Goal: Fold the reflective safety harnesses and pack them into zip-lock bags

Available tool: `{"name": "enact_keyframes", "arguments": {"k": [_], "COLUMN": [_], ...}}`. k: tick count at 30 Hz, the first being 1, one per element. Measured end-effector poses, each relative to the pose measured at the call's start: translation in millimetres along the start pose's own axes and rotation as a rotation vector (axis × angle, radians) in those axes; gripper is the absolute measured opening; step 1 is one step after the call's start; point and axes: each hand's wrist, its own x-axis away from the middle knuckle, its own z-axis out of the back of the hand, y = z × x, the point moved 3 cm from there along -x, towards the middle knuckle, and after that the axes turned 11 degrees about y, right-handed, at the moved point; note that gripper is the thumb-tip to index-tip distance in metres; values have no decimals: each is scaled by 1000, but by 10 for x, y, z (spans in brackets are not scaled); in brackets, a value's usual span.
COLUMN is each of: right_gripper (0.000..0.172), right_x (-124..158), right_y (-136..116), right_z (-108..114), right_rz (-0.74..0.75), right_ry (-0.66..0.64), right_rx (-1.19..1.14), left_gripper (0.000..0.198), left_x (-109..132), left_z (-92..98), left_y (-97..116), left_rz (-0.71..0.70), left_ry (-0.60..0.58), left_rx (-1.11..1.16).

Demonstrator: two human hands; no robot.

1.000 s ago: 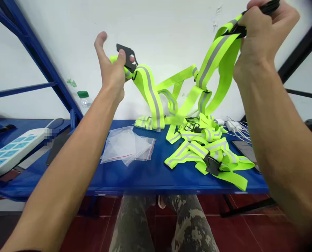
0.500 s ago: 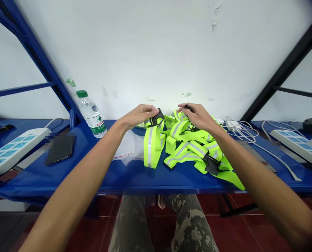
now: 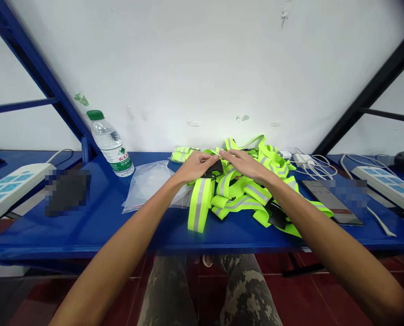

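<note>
A tangle of neon-yellow reflective straps (image 3: 252,190) with grey stripes lies on the blue table (image 3: 120,226). My left hand (image 3: 195,165) is closed on a black plastic buckle (image 3: 214,169) at the end of one strap, whose loop (image 3: 199,204) hangs toward the table's front edge. My right hand (image 3: 244,164) rests on top of the pile just right of the buckle, fingers curled onto the straps, fingertips almost meeting those of the left hand. A second black buckle (image 3: 276,216) lies under my right forearm.
Clear plastic bags (image 3: 151,183) lie left of the straps. A water bottle (image 3: 109,144) stands at the back left, with a power strip (image 3: 5,190) and a blurred dark object (image 3: 66,192) further left. A phone (image 3: 331,201), white cables (image 3: 310,165) and another power strip (image 3: 382,181) sit on the right.
Both hands came down from head height with the straps to the pile on the table. Since half a second ago they drew closer together over the buckle, and the view shifted slightly.
</note>
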Motion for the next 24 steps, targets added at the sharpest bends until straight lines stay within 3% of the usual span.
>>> {"name": "enact_keyframes", "arguments": {"k": [4,9,13,24], "right_gripper": [56,26,26,29], "right_x": [-55,-117,-114,-41], "right_y": [144,242,286,174], "right_z": [-88,-138,-139,-80], "right_rz": [-116,-157,-199,-31], "right_ry": [10,22,-41,161], "right_rx": [-83,-273,-430,-259], "left_gripper": [56,55,54,56], "left_x": [47,73,98,117], "left_z": [-40,0,46,56], "left_y": [-72,-96,-128,-115], "left_rz": [34,66,78,21], "left_ry": [44,56,71,77], "left_rx": [67,117,99,-17]}}
